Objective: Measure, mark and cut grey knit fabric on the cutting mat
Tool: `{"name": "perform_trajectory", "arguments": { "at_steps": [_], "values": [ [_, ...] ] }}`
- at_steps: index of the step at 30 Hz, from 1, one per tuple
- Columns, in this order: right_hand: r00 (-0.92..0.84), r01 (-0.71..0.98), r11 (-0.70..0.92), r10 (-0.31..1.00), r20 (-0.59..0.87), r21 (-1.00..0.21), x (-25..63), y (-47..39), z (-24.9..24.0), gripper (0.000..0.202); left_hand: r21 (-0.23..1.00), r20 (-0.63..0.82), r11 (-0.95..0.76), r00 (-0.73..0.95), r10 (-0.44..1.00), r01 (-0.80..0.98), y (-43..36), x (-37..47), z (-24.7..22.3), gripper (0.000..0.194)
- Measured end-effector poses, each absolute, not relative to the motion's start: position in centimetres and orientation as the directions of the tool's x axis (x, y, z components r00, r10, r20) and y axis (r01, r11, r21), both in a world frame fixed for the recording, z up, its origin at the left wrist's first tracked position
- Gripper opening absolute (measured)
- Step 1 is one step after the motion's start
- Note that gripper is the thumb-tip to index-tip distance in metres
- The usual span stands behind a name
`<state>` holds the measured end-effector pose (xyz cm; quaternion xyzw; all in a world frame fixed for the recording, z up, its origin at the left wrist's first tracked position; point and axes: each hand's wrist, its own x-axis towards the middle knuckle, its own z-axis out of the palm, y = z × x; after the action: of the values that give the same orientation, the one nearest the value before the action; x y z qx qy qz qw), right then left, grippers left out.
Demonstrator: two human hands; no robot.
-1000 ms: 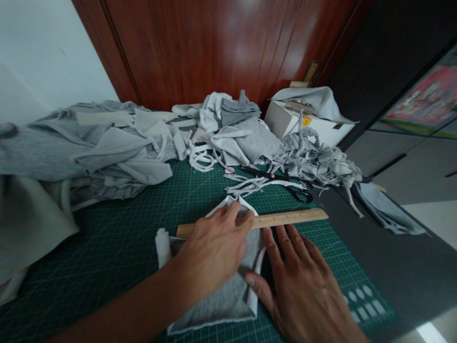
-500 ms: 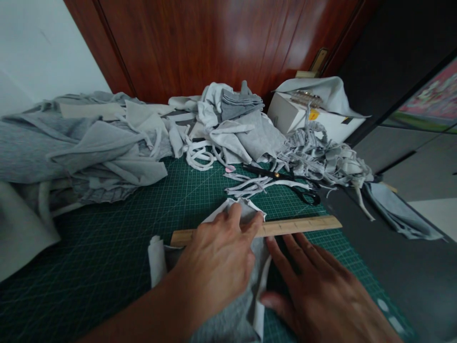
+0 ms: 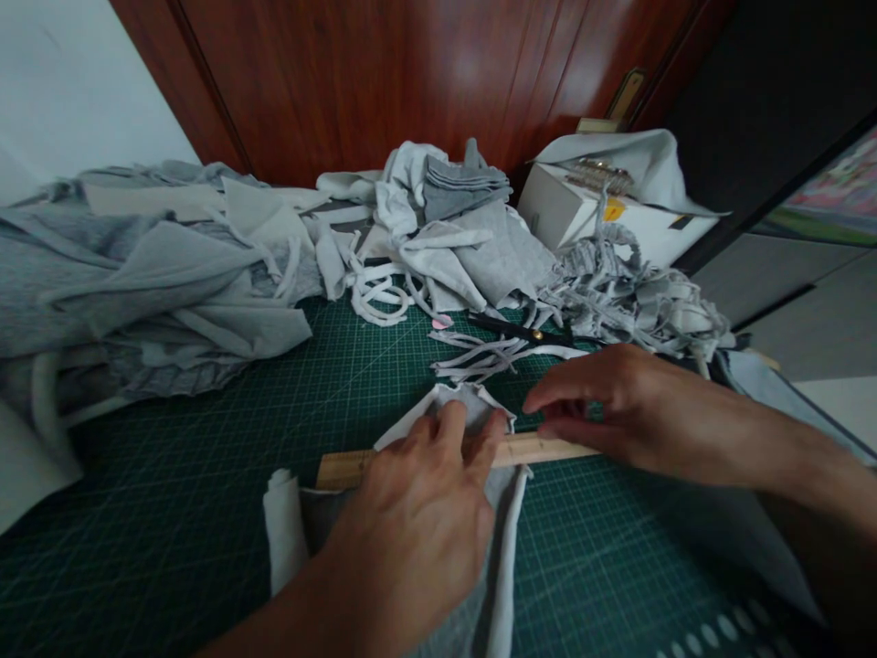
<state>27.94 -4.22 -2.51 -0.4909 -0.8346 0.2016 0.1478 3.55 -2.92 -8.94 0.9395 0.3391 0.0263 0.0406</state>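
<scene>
A wooden ruler lies across a piece of grey fabric with pale rolled edges, on a green cutting mat. My left hand rests over both, its fingers spread and pressing down on the ruler and cloth. Over the ruler's right part is my right hand, thumb and fingertips curved with a small gap between them. Whether it touches the ruler cannot be made out. Behind that hand, black scissors are partly hidden; thin fabric strips lie beside them.
Grey cloth is heaped at the left. More folded fabric sits at the back. At the back right, a white box stands behind a tangle of grey strips. A wooden door rises behind.
My right hand has lifted from beside the cloth, moved up and right, and curled its fingers over the ruler. My left hand stays on the ruler. The view has shifted slightly.
</scene>
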Motion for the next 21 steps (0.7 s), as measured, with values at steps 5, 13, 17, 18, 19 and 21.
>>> {"name": "perform_trajectory", "arguments": {
  "at_steps": [5, 13, 17, 18, 19, 21],
  "values": [
    [-0.618, 0.626, 0.495, 0.786, 0.004, -0.602, 27.4, -3.2, -5.2, 0.022, 0.136, 0.044, -0.769, 0.772, 0.634, 0.624, -2.9, 3.4, -9.4, 0.06],
    [-0.458, 0.785, 0.418, 0.889, 0.026, -0.457, 26.0, -4.4, -7.9, 0.025, 0.103, 0.167, -0.764, 0.746, 0.645, 0.637, -3.9, 3.7, -9.8, 0.056],
    [-0.557, 0.777, 0.573, 0.819, 0.139, -0.261, 26.6, -4.4, -8.3, 0.047, 0.089, 0.293, -0.752, 0.704, 0.647, 0.654, -4.3, 3.9, -10.2, 0.027],
    [-0.581, 0.771, 0.597, 0.802, 0.139, -0.222, 26.6, -4.3, -8.4, 0.053, 0.088, 0.325, -0.758, 0.701, 0.635, 0.646, -4.4, 3.8, -10.3, 0.022],
    [-0.603, 0.763, 0.616, 0.787, 0.129, -0.195, 26.7, -4.2, -8.4, 0.058, 0.086, 0.355, -0.767, 0.7, 0.619, 0.635, -4.4, 3.7, -10.4, 0.019],
    [-0.635, 0.746, 0.643, 0.765, 0.11, -0.172, 26.5, -3.8, -8.5, 0.069, 0.068, 0.407, -0.783, 0.699, 0.588, 0.618, -4.6, 3.5, -10.5, 0.018]
  ]
}}
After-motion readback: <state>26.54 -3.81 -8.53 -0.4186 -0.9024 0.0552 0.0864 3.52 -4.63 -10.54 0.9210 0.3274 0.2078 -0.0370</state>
